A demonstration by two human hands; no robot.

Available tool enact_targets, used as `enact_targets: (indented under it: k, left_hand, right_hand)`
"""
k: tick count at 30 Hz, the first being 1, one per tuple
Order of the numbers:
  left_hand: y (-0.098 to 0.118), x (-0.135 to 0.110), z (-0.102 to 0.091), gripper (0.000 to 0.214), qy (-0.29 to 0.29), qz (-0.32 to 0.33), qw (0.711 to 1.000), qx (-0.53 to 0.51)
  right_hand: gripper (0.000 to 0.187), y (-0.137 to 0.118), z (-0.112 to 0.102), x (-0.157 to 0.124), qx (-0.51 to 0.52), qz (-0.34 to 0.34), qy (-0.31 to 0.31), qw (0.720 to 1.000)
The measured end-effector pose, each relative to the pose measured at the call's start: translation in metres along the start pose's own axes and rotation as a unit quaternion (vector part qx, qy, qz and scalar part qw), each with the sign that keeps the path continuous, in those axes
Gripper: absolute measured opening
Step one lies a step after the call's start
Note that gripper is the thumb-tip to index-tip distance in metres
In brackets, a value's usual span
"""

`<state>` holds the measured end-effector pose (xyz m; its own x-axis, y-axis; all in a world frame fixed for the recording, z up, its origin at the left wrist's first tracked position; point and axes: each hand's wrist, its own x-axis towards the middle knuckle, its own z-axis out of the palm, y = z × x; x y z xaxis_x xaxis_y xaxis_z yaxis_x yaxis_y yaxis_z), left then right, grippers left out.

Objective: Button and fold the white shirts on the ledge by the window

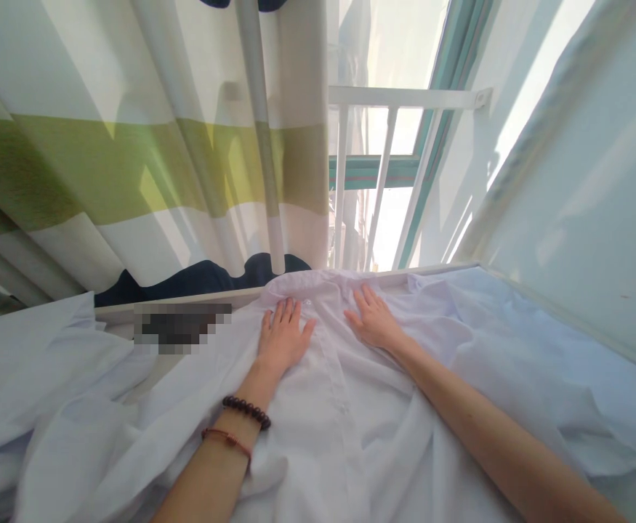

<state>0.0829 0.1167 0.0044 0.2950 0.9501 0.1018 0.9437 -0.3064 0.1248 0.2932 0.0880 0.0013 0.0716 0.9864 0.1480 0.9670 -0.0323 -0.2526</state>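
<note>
A white button-front shirt (328, 428) lies spread over a flat surface, its collar end toward the window. My left hand (283, 338) rests flat on it to the left of the button line, fingers stretched out; a dark bead bracelet and a red cord circle that wrist. To the right of the button line lies my right hand (373, 319), flat on the cloth with fingers extended. Neither hand holds anything.
A curtain (148, 145) striped white, green and dark blue hangs behind on the left. A white railing (383, 98) and a window frame stand straight ahead. A pale wall (584, 218) runs along the right. More white cloth (34, 378) is bunched at the left.
</note>
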Motion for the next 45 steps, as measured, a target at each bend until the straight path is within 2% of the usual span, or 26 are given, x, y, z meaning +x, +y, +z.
enact_targets:
  k: [4,9,15,17,19,21,24,26,29,34,36,38,40,42,45]
  left_hand:
    - [-0.006,0.001,-0.003,0.064,-0.002,-0.002,1.0,-0.006]
    - [-0.007,0.001,-0.002,0.065,-0.001,-0.003,1.0,0.013]
    - [-0.012,-0.002,-0.004,0.067,-0.025,-0.056,0.997,0.046]
    - [-0.016,-0.002,-0.006,0.067,-0.029,-0.074,0.996,0.048]
    - [-0.018,-0.003,-0.009,0.067,-0.038,-0.08,0.995,0.046]
    - [-0.015,-0.005,-0.015,0.066,-0.037,-0.079,0.995,0.047]
    - [0.003,-0.008,-0.028,0.059,0.009,-0.047,0.997,0.053]
    - [0.02,-0.01,-0.035,0.055,0.036,-0.012,0.998,0.046]
    - [0.042,-0.014,-0.036,0.054,0.027,0.026,0.999,0.025]
    - [0.053,-0.03,-0.011,0.06,-0.046,0.024,0.999,0.007]
    - [0.054,-0.037,-0.001,0.063,-0.049,0.019,0.999,0.004]
    - [0.059,-0.041,0.005,0.066,-0.039,0.015,0.999,0.0]
    - [0.068,-0.043,0.008,0.068,-0.028,0.011,1.0,-0.004]
    - [0.078,-0.043,0.01,0.069,-0.016,0.01,1.0,-0.011]
    - [0.086,-0.044,0.01,0.066,-0.017,0.043,0.998,-0.033]
  right_hand:
    - [0.076,0.01,-0.019,-0.022,-0.045,0.07,0.02,0.996]
    - [0.063,0.025,-0.046,-0.06,-0.096,0.05,-0.023,0.994]
    - [0.071,0.046,-0.086,-0.099,-0.184,0.098,-0.014,0.978]
    - [0.066,0.053,-0.098,-0.105,-0.178,0.121,-0.026,0.976]
    - [0.053,0.058,-0.104,-0.11,-0.139,0.144,-0.051,0.978]
    - [0.04,0.059,-0.105,-0.115,-0.092,0.134,-0.06,0.985]
    - [0.028,0.048,-0.102,-0.126,-0.043,0.055,-0.035,0.997]
    - [0.024,0.037,-0.099,-0.134,-0.011,-0.001,-0.025,1.0]
    - [0.025,0.029,-0.097,-0.14,0.027,-0.035,-0.002,0.999]
    - [0.024,0.055,-0.096,-0.137,0.003,-0.008,0.056,0.998]
    - [0.025,0.069,-0.1,-0.136,0.001,0.032,0.132,0.991]
    - [0.028,0.08,-0.105,-0.135,0.003,0.089,0.243,0.966]
    - [0.03,0.086,-0.108,-0.134,0.005,0.121,0.307,0.944]
    - [0.03,0.086,-0.103,-0.134,0.011,0.108,0.292,0.95]
    - [0.029,0.077,-0.085,-0.134,0.026,0.05,0.184,0.981]
